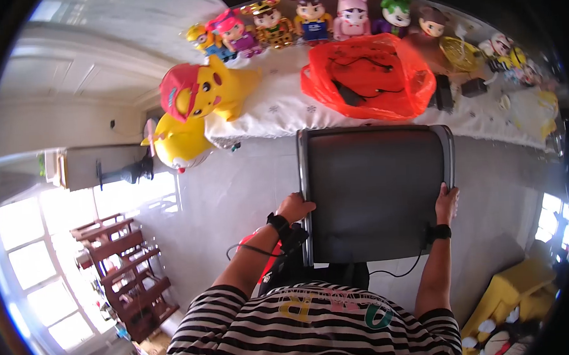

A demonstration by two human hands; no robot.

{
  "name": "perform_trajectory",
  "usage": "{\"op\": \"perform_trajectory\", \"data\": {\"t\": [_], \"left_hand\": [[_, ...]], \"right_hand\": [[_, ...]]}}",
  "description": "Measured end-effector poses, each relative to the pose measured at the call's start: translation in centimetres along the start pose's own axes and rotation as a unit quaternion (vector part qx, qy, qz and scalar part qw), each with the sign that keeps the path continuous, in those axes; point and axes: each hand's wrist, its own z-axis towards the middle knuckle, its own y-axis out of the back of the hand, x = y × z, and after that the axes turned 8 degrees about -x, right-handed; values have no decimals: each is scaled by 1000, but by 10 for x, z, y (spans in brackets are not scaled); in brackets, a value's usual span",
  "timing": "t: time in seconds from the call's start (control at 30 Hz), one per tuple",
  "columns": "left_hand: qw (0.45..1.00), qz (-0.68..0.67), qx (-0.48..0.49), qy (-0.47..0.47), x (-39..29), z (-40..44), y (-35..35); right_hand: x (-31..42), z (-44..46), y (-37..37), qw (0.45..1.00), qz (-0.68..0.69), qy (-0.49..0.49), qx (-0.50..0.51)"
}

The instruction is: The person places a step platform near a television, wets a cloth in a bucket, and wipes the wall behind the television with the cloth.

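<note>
A large dark grey panel [374,192] with rounded corners and silver side rails stands in front of my body. I cannot make out what it is. At its left rail, my left hand [296,208] is closed around the edge, the thumb pointing across the front. My right hand [447,203] grips the opposite rail at about the same height, its fingers partly hidden behind it. Both wrists carry black bands, and black cables run from them. Just beyond the panel's top edge lies an open red plastic bag [383,103] with black cords inside.
A long surface under white cloth [275,111] runs across the back, lined with toy figures [312,17]. A yellow plush toy [214,95] with a red cap sits at its left. Brown wooden shelving [127,273] stands left; a yellow box-like piece [511,288] is at lower right.
</note>
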Motion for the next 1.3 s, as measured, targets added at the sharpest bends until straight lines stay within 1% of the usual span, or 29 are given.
{"op": "perform_trajectory", "data": {"t": [0.1,0.2,0.27,0.3,0.33,0.37,0.4,0.47,0.5,0.57,0.6,0.63,0.67,0.7,0.73,0.77,0.8,0.83,0.87,0.9,0.93,0.97,1.0,1.03,1.13,1.2,1.23,1.27,1.3], "left_hand": [[1000,-5,-20,3,4,0,-3],[1000,-13,1,12,0,-2,1],[1000,-20,7,-5,-1,-8,7],[999,-23,-15,-32,4,-11,7],[999,-32,-18,-27,15,-11,7],[996,-57,-44,-60,28,-11,5],[990,-83,-71,-93,38,-12,4],[986,-113,-85,-91,51,-30,24],[982,-163,-69,-60,63,-36,33],[972,-232,-25,-5,83,-42,49],[971,-237,-22,-8,91,-49,54],[925,-379,-20,5,95,-58,60],[859,-511,-15,19,95,-65,65],[852,-522,7,40,88,-71,72],[851,-524,17,30,75,-82,78],[825,-563,42,-36,58,-97,81],[792,-597,69,-106,42,-107,80],[814,-529,54,-235,24,-111,74],[815,-450,37,-363,5,-117,65],[812,-434,171,-351,-14,-132,64],[798,-405,301,-330,-33,-152,65],[790,-297,233,-483,-48,-170,65],[748,-181,154,-620,-60,-183,62],[730,-144,148,-652,-69,-189,56],[699,-126,131,-691,-87,-201,39],[682,-110,134,-710,-96,-210,24],[679,-110,150,-710,-102,-220,22],[676,-107,167,-710,-108,-229,20],[679,-96,187,-704,-114,-236,15]], "right_hand": [[0,1,-1,1000,-16,-11,-6],[-6,5,-7,1000,-16,11,-19],[-5,7,-7,1000,-17,16,-11],[-9,11,-11,1000,-5,30,-4],[-12,16,-11,999,7,45,3],[-14,22,-9,997,46,24,58],[-22,26,-10,997,42,35,57],[-36,30,-18,991,77,107,34],[-27,23,-8,990,75,117,31],[-11,-12,11,991,-39,119,-49],[-4,-31,17,985,29,160,-65],[3,-52,23,972,95,200,-82],[15,-78,36,961,171,218,-16],[30,-112,49,940,245,234,50],[69,-164,97,910,342,74,222],[79,-194,109,857,399,69,319],[83,-222,111,773,494,83,390],[105,-248,128,749,497,-7,438],[114,-268,136,707,538,-48,456],[125,-283,146,672,567,-69,472],[126,-289,151,573,647,-102,492],[106,-283,139,718,576,192,339],[95,-279,136,758,505,332,245],[91,-277,142,780,426,443,117],[79,-272,189,779,486,374,133],[75,-260,212,761,530,343,150],[63,-255,203,752,532,380,89],[48,-253,195,742,546,382,71],[32,-252,187,726,613,279,139]]}}
